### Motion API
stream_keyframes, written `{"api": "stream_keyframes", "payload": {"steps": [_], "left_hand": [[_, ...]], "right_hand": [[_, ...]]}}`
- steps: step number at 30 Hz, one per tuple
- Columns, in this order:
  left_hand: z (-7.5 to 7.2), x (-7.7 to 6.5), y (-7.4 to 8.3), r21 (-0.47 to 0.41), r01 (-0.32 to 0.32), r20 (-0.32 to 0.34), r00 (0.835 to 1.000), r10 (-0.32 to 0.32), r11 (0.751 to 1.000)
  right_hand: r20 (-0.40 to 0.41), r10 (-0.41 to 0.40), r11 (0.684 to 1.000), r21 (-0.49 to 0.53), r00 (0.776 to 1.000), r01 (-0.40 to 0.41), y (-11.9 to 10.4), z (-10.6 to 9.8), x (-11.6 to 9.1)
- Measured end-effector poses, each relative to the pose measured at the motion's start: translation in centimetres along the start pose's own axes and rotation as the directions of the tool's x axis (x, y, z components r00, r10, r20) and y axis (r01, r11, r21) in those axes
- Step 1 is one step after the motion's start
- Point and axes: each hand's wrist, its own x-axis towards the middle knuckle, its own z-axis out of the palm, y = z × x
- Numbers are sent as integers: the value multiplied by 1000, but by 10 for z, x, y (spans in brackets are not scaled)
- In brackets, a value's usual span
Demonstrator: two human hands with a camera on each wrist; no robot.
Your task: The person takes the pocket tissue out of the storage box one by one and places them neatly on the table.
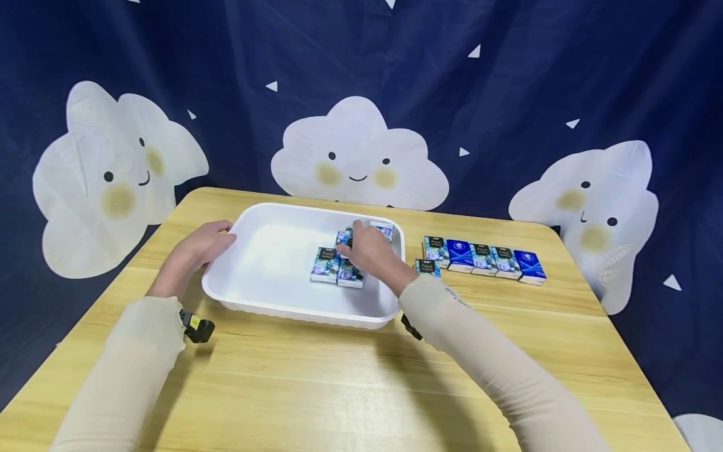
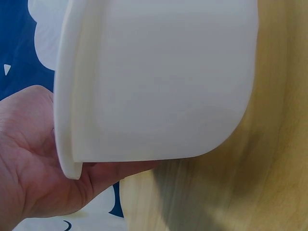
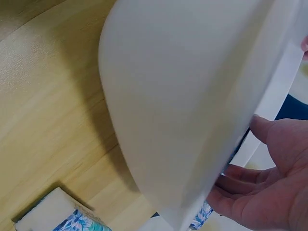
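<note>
A white plastic basin [image 1: 265,251] stands on the table; in the left wrist view its outer wall [image 2: 163,82] fills the middle. My left hand [image 1: 206,243] grips its left rim, the fingers reaching below the lip. Inside, at the right side, lie several small tissue packs [image 1: 325,265] with floral blue and black wrappers. My right hand [image 1: 373,251] is over them, thumb and fingers pinching one pack [image 1: 348,236], which the hand partly hides. In the right wrist view the basin wall covers most of what this hand [image 3: 274,178] holds.
Right of the basin, a row of floral and plain blue tissue packs [image 1: 484,259] lies on the wooden table [image 1: 316,389]. One more floral pack [image 1: 427,267] sits nearer the basin, partly behind my right sleeve. A dark blue curtain [image 1: 237,56] with clouds hangs behind.
</note>
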Motion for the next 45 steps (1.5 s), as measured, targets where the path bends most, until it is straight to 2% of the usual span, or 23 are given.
{"api": "stream_keyframes", "payload": {"steps": [14, 20, 34, 41, 45], "left_hand": [[0, -2, 2, 5, 15, 2, 1000, -15, 1000], [0, -3, 3, 2, 28, 9, 1000, -28, 1000], [-2, -2, 1, -2, 20, 14, 1000, -20, 1000], [-1, 0, 2, -3, 31, 18, 999, -30, 1000], [0, -1, 3, -4, 26, 16, 1000, -26, 1000]], "right_hand": [[54, -30, 1000, 11, 998, 29, -4, 1, -7], [89, -72, 997, 11, 993, 71, -1, -4, -16], [181, -94, 995, -23, 979, 100, 8, -13, -30], [222, -77, 996, -18, 972, 83, 10, -15, -31], [200, -63, 998, -15, 978, 68, 9, -14, -30]]}}
